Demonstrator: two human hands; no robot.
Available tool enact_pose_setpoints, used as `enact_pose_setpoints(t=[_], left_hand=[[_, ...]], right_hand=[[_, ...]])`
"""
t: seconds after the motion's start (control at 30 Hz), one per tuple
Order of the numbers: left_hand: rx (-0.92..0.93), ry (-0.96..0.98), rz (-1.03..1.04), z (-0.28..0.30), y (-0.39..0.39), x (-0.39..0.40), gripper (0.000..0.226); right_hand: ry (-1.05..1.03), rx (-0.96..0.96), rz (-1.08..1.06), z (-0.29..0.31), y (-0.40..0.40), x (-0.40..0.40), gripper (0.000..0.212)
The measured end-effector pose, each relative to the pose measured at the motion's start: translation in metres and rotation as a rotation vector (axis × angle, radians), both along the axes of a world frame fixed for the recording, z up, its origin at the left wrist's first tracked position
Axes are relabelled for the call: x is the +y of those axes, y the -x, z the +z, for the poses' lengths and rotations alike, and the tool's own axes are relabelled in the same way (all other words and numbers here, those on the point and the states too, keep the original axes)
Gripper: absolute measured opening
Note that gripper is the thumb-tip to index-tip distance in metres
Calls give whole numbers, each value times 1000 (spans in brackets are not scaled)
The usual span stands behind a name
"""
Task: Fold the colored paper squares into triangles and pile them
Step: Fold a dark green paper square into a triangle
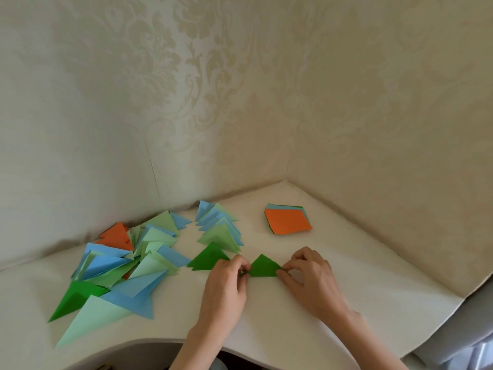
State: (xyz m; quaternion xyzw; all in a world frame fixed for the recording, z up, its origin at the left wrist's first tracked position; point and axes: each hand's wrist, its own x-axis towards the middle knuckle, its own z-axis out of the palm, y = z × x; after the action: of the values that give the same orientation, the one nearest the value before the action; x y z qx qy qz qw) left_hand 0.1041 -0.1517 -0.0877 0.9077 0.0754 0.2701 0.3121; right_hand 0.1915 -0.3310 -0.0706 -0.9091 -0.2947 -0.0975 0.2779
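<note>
A dark green paper folded into a triangle point(263, 267) lies flat on the white table point(360, 284). My left hand point(226, 285) pinches its left corner and my right hand point(310, 276) pinches its right corner. Just left of it lies another dark green triangle point(206, 259). Behind that stands an overlapping row of light green and blue triangles point(220, 227). A loose heap of blue, green and orange triangles point(117, 260) spreads over the left side. A stack of unfolded squares with an orange sheet on top point(288, 219) lies at the back right.
Patterned beige walls point(240, 102) close the table in at the back and the right, meeting in a corner behind the square stack. The table's curved front edge point(149, 343) runs below my forearms.
</note>
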Motion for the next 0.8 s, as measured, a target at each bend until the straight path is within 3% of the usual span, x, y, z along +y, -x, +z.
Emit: enact_pose_setpoints(t=[0.27,0.43,0.8], left_hand=[[-33,-42,143,5,-16,-21,30],[-17,-109,184,0,-22,-24,38],[10,164,71,-4,-17,-1,27]], right_hand=[[63,80,-68,-5,-6,20,32],[65,75,-106,-8,-7,23,30],[-49,222,-18,-3,-17,16,21]])
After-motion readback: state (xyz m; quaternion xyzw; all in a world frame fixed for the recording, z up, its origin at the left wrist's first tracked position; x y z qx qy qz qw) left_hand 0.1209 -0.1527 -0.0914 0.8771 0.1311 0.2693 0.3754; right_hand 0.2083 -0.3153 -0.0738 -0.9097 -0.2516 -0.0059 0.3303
